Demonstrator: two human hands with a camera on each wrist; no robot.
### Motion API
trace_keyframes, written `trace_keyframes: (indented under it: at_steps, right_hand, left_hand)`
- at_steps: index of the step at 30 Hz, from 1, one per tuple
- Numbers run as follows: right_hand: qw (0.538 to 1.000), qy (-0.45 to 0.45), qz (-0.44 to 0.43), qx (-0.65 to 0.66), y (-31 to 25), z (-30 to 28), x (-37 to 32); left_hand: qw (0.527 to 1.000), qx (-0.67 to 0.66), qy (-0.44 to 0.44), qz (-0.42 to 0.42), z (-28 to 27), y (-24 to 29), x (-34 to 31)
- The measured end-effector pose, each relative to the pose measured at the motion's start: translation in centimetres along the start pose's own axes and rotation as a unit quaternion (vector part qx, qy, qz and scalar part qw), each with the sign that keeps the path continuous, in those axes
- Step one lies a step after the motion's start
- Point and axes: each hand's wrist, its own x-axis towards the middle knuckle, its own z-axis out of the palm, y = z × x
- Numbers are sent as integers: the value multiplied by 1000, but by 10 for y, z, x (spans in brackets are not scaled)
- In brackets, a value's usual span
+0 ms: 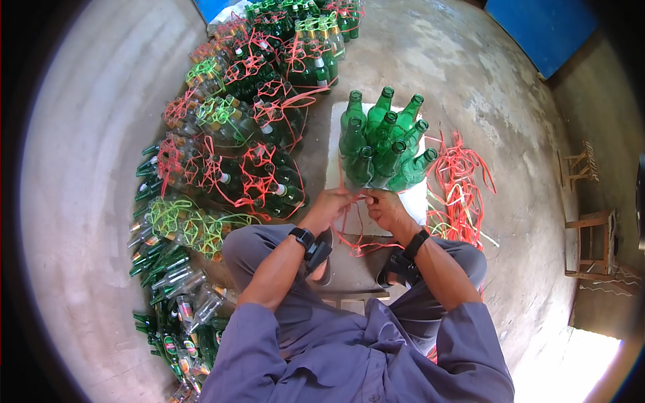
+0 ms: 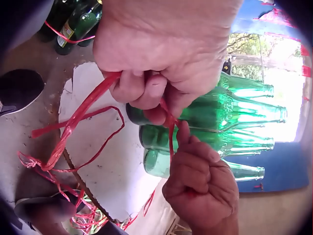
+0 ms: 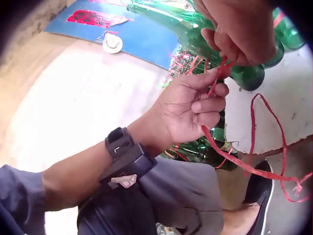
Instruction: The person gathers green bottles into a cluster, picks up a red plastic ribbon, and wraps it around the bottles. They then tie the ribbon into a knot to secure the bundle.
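A cluster of several green glass bottles (image 1: 386, 138) stands upright on a white board (image 1: 410, 218) in front of the person. Both hands meet low at the near side of the cluster. The left hand (image 1: 332, 205) has curled fingers around a red plastic string (image 2: 83, 110), whose loose length trails down from the fist. The right hand (image 1: 388, 208) pinches the string close beside the left fingertips, where strands cross in a small twist. In the right wrist view, the left hand (image 3: 190, 105) shows the string passing through its fingers, with the right hand (image 3: 244, 34) just above.
Many bottles bundled with red string (image 1: 259, 178) and green string (image 1: 178, 218) line the left side. More loose bottles (image 1: 181, 322) lie at lower left. A heap of red string (image 1: 463, 185) lies right of the board. Wooden stools (image 1: 591, 245) stand at far right.
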Motion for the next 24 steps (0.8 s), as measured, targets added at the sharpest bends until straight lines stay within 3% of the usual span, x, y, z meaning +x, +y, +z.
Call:
trace_keyframes:
  at_steps: [1,2,4,8,14,18,20,21,22,23,24]
  right_hand:
    - [991,-9,40,129,5,-2,6]
    - [991,-9,41,129,10,-5,9]
    - [919,-16,151,364,-4,4,1]
    - [921,3,151,359,-15,19,-7]
    - [929,-27,137,343,-17,21,-9]
    - [955,50,132,260,-32,27,-25]
    - [963,94,139,211,-31,27,-28]
    - [949,173,149,218,-24,23,-26]
    - [928,252,158,224,-21,21,-27]
    - [928,252,160,225,-17,17,-28]
    - [916,262,163,256,-16,13,-29]
  left_hand:
    - [1000,-11,1,-9,2,3,-3]
    - [1000,-22,2,-19,4,6,-5]
    - [1000,-23,-5,-16,5,8,-6]
    - [999,32,11,-30,3,4,-2]
    - [999,-4,38,6,7,-2,-1]
    - [998,-4,63,9,8,-8,1]
    - [996,56,29,62,-2,-25,11]
    - [996,54,29,61,-8,-35,18]
    - [974,145,5,174,-12,-43,24]
    - [930,233,-19,284,-17,-51,30]
    - [930,233,-20,283,-16,-48,28]
